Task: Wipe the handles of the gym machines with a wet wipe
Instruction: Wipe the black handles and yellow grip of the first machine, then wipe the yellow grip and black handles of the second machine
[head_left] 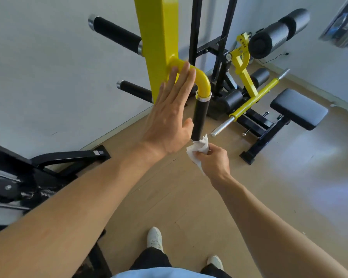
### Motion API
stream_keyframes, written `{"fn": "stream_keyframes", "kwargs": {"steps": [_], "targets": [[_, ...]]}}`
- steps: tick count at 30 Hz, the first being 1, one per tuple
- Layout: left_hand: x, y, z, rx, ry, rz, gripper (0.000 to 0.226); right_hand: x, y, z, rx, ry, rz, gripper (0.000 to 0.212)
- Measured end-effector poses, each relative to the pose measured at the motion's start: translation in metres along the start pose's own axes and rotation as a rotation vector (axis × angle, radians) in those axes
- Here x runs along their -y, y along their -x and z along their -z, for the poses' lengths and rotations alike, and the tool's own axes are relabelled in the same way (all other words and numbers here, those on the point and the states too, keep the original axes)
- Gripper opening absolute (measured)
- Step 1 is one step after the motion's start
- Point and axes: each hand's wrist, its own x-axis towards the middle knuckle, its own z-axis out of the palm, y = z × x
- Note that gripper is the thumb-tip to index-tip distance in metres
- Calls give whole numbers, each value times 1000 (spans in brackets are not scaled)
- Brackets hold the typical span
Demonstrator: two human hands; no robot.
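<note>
A white wet wipe (198, 152) is held bunched in the right hand (213, 160), whose fingers are closed tightly around it. The wipe is wrapped around the lower end of a black handle (199, 119), which hangs downward from a curved yellow tube (201, 79) fixed to a yellow post (159, 37). A silver ring is seen where the black grip meets the yellow tube.

The left hand (169, 117) is spread wide with the fingers straight, and nothing is held in it. Its fingertips (186, 68) are laid against the yellow tube near the post, while the thumb lies just beside the black grip (whether it actually touches cannot be told).

Two more black padded bars are mounted on the far side of the post: an upper bar (117, 35) and a lower bar (134, 90), both with silver end caps.

Behind the post, a black frame (219, 63) is seen with yellow arms, black foam rollers and a yellow bar (253, 99) with chrome ends. A black padded bench (298, 109) stands on the wooden floor (189, 197) to the right. Another black machine (28, 177) is partly visible at the left edge.

At the bottom, dark trousers and two white shoes (154, 237) are seen.
</note>
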Motion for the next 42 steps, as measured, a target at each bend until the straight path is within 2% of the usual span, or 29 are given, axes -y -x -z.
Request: {"fn": "stream_keyframes", "kwargs": {"steps": [2,4,6,9,11,14,17,20,22,26,29,31,32,36,40,42], "targets": [[-7,30,-11,-5,46,178,88,-9,17,6,163,44,-18,11],[-11,70,-26,-33,113,481,79,-18,37,10,339,76,-9,13],[-20,111,-38,-102,290,817,68,-25,56,12,500,102,17,17],[-44,169,-46,-230,538,1218,40,-33,84,13,686,168,89,18],[-62,206,-47,-275,621,1384,16,-37,101,11,770,200,145,12],[-88,257,-41,-337,710,1546,27,-42,131,5,926,246,206,6],[-107,299,-33,-470,792,1627,30,-48,163,-4,1032,293,239,10],[-127,337,-22,-563,765,1647,22,-64,190,-20,1092,339,223,16],[-140,361,-14,-618,727,1644,19,-76,207,-33,1106,370,208,12],[-163,407,4,-717,640,1689,20,-89,248,-53,1131,278,50,27],[-176,443,18,-752,631,1710,17,-99,284,-65,1212,316,18,21],[-184,469,28,-778,599,1725,16,-110,312,-76,1282,402,-15,46],[-188,483,34,-784,571,1736,17,-116,326,-82,1294,448,0,47],[-199,554,55,-865,518,1788,19,-140,383,-107,1336,495,99,26],[-214,629,83,-976,590,1778,20,-164,451,-133,1242,293,-98,17],[-219,660,100,-993,594,1757,22,-174,488,-150,1149,284,-154,25]]}}
